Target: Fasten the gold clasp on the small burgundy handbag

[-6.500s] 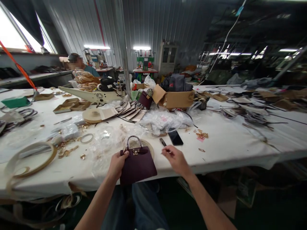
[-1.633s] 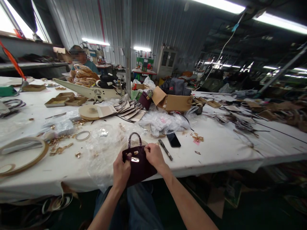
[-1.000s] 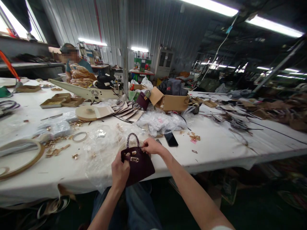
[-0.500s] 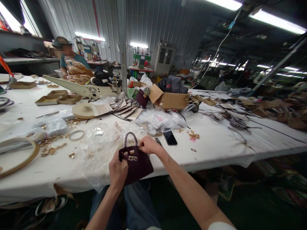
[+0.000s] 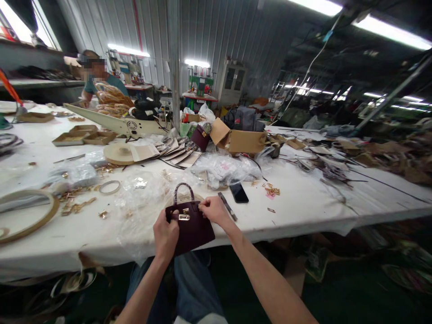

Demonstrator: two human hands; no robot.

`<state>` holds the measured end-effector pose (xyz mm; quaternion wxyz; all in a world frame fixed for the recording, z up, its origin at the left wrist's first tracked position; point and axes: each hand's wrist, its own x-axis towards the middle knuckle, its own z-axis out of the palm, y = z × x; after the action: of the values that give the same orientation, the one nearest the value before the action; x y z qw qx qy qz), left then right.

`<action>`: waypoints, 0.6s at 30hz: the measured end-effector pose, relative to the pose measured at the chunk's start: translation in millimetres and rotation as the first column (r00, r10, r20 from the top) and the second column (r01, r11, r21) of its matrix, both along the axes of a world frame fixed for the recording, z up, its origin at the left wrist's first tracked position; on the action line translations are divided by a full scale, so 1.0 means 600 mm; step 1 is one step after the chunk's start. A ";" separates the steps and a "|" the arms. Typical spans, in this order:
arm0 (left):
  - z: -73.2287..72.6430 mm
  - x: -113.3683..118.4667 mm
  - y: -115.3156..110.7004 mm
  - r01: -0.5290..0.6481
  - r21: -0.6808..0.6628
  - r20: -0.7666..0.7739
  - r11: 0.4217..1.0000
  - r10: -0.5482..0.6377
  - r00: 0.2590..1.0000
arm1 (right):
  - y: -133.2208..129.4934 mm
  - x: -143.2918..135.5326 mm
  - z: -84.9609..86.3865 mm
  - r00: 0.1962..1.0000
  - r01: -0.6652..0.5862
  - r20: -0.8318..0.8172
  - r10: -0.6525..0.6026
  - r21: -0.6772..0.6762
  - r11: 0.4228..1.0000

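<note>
A small dark purple handbag [image 5: 194, 229] with a looped handle and gold clasp hangs over the table's near edge. My left hand [image 5: 165, 236] grips its left side, thumb on the front strap. My right hand [image 5: 212, 210] pinches the strap end at the bag's upper right corner. A slim dark tool [image 5: 227, 205] lies on the table just right of my right hand, and a black phone [image 5: 238, 192] lies beyond it.
The white table [image 5: 313, 202] carries clear plastic bags [image 5: 226, 168], scattered gold hardware [image 5: 79, 204], tan rings [image 5: 23, 216], an open cardboard box [image 5: 241, 139] and another purple bag [image 5: 200, 136]. A person [image 5: 97, 78] sits at the far left. Leather scraps [image 5: 364, 155] cover the right side.
6.5 s ago my right hand was off the bag, beside the tool; it now pinches the bag's upper right. In the last second it slid slightly down along the strap.
</note>
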<state>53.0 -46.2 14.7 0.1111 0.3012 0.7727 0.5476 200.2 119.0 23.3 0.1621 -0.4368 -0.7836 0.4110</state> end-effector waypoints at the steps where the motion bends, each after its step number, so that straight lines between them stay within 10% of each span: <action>1: 0.001 0.001 0.001 -0.002 -0.002 0.002 1.000 0.002 1.000 | -0.008 -0.002 0.001 1.000 0.022 0.008 -0.022 0.036 0.999; 7: 0.001 0.006 0.001 -0.022 -0.012 -0.003 1.000 0.022 1.000 | -0.011 -0.024 0.026 0.991 -0.001 0.133 -0.018 0.142 0.990; 14: -0.006 0.007 -0.002 0.002 0.013 -0.007 1.000 -0.002 1.000 | 0.052 -0.035 0.041 0.935 -0.266 0.236 0.265 -0.026 0.964; 18: -0.012 -0.002 0.001 0.000 0.013 -0.005 1.000 0.000 1.000 | 0.023 -0.036 0.027 0.955 -0.196 0.247 0.166 0.102 0.975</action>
<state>52.0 -45.6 7.8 0.1070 0.3031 0.7696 0.5517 178.4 132.8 39.7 0.0560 -0.3979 -0.8583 0.3192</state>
